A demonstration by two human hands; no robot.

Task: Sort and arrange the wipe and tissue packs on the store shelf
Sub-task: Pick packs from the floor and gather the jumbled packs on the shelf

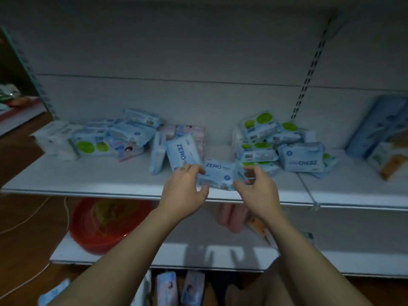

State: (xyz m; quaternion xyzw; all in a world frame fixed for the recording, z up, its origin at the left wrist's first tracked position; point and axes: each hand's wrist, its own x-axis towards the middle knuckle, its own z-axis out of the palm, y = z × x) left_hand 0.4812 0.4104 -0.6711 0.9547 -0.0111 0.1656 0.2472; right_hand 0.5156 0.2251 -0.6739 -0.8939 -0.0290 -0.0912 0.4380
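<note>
A light blue ZERO wipe pack (217,175) lies near the front of the white shelf (110,180). My left hand (184,191) pinches its left end, and my right hand (257,187) grips its right end with curled fingers. Two more blue packs (182,154) stand upright just behind my left hand. A loose heap of blue and green-labelled packs (114,138) lies at the left. Another heap (265,140) is piled at the right, with an upside-down ZERO pack (302,159) in front.
Large blue tissue packs (379,127) lean at the far right beside an orange-and-white pack (388,162). On the lower shelf sit a red basin (99,226) and a pink item (233,215). More packs (178,288) stand below. A shelf divider (308,191) is right of my hands.
</note>
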